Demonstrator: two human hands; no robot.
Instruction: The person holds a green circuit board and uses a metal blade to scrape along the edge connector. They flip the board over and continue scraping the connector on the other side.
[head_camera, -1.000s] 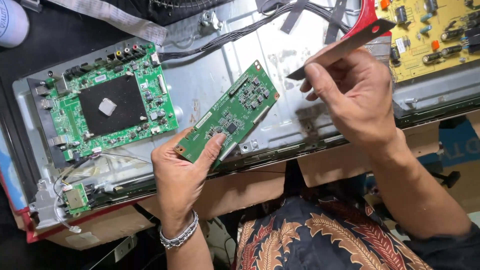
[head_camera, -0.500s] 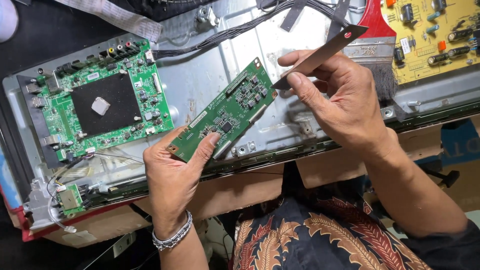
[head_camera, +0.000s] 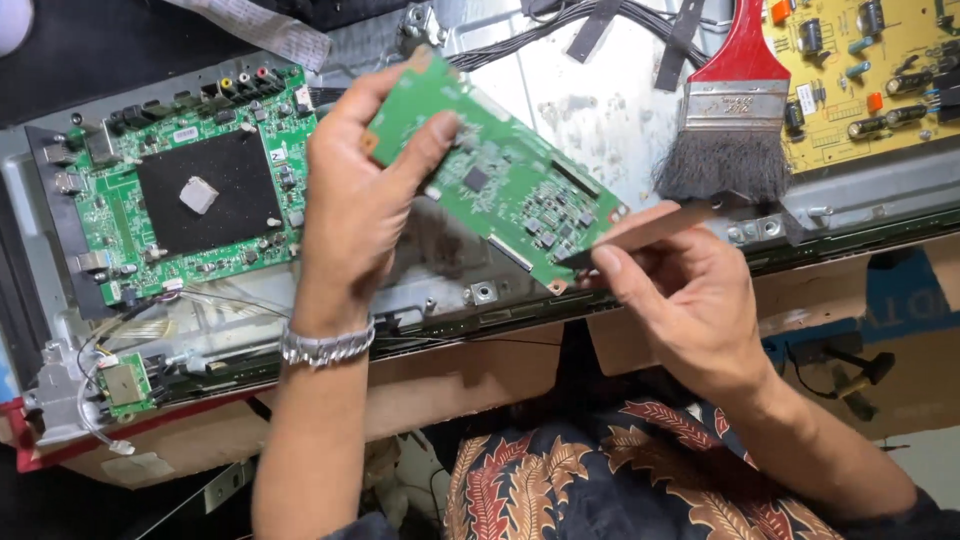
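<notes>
My left hand (head_camera: 355, 200) grips a small long green circuit board (head_camera: 500, 180) by its upper left end and holds it tilted above a grey metal panel (head_camera: 590, 130). A silver bracelet (head_camera: 325, 345) circles that wrist. My right hand (head_camera: 685, 300) pinches the end of a flat brown ribbon strip (head_camera: 640, 232), whose tip touches the board's lower right edge. A red-handled paintbrush (head_camera: 735, 110) with dark bristles lies on the panel just above my right hand.
A large green main board (head_camera: 185, 200) is mounted at the left of the panel. At the top right lies a yellow power board (head_camera: 865, 70). A tiny green board (head_camera: 125, 385) with wires hangs at the lower left. Black cables (head_camera: 560, 25) run along the top. Brown cardboard (head_camera: 470, 370) lies below.
My left hand lifted the small board higher and turned it over to the right. My right hand dropped lower and brought the strip's tip to the board's lower edge.
</notes>
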